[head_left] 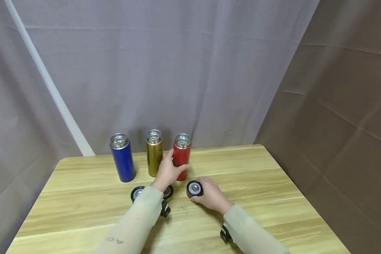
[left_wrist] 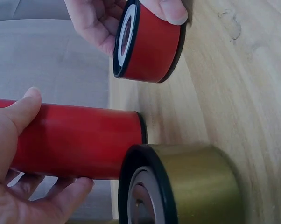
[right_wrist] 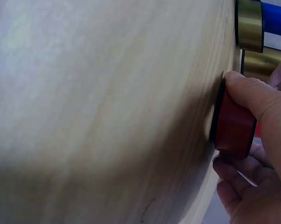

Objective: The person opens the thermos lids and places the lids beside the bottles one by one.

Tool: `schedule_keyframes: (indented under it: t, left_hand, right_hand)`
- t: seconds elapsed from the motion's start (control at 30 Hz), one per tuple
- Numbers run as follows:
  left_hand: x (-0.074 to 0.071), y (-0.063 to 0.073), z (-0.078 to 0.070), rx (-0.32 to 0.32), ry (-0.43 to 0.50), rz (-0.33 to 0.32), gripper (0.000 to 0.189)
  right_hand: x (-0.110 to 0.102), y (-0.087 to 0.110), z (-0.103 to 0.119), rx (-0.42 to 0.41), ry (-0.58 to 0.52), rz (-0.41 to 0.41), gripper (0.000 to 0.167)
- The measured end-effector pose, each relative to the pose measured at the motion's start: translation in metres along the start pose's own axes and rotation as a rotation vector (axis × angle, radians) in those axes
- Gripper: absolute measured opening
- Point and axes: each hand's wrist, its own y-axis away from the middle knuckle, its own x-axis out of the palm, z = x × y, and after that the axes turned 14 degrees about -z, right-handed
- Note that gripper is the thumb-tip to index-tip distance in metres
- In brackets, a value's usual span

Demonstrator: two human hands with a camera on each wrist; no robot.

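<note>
My left hand [head_left: 167, 173] grips the lower part of an upright red bottle [head_left: 181, 153], thumb on one side and fingers round the other, as the left wrist view shows. The bottle's mouth is uncapped, with a bare metal rim. Nearer the front and to the right, my right hand [head_left: 212, 194] holds a red lid [left_wrist: 152, 49] by its sides, between thumb and fingers. That lid's pale inner ring faces up, and its black-edged base is close over the table. A gold lid [left_wrist: 196, 182] stands beside my left wrist, partly hidden by it in the head view.
A gold bottle [head_left: 154, 158] stands just left of the red one, and a blue bottle [head_left: 124, 162] farther left, both uncapped. Another black-rimmed lid [head_left: 135, 192] lies partly behind my left sleeve. The wooden table [head_left: 273, 208] meets grey curtains [head_left: 177, 70] behind.
</note>
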Motion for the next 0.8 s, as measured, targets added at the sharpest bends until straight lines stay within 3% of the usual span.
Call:
schedule_keyframes:
  t: [0.43,0.8]
  left_hand:
    - [0.0012,0.0009,0.0049,0.000,0.027,-0.015,0.065]
    - [0.0077,-0.0068,0.0061,0.003,0.020,0.003,0.065]
  right_hand:
    - [0.0006,0.0001,0.0009,0.010,0.039,-0.004,0.057]
    - [0.0019,0.0021,0.0002,0.011,0.060,-0.013,0.059]
